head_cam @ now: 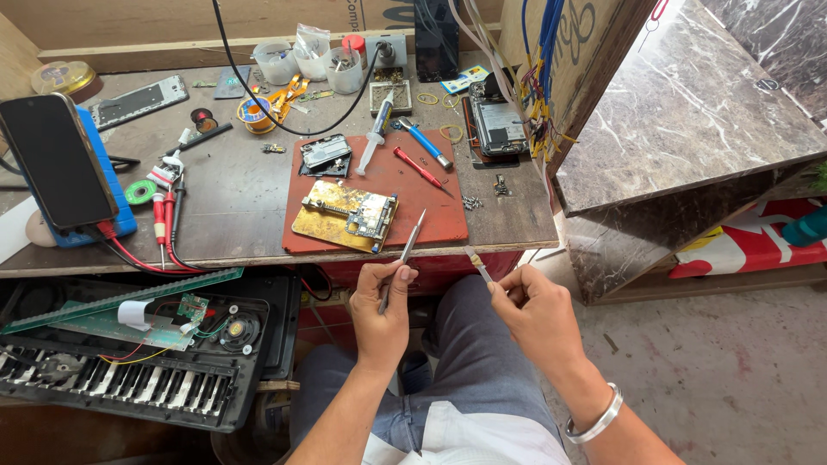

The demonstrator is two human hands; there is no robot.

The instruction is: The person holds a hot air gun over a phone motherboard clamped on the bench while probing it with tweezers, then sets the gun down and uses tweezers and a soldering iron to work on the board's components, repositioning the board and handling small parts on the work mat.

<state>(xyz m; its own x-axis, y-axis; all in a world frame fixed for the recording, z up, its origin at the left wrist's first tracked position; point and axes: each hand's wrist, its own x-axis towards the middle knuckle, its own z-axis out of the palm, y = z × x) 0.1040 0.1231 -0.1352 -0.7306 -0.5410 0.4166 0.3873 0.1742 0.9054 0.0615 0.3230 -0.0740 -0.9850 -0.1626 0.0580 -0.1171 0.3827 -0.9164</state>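
Tweezers (403,256), slim and silvery with a fine point, slant up from the left hand (382,306), whose fingers are curled tight around them, just off the bench's (233,194) front edge. The right hand (536,312) pinches a small pale-bristled brush (476,262) (its tip tilted toward the tweezers). A gold-coloured circuit board (346,214) lies on the red mat (431,202) just beyond.
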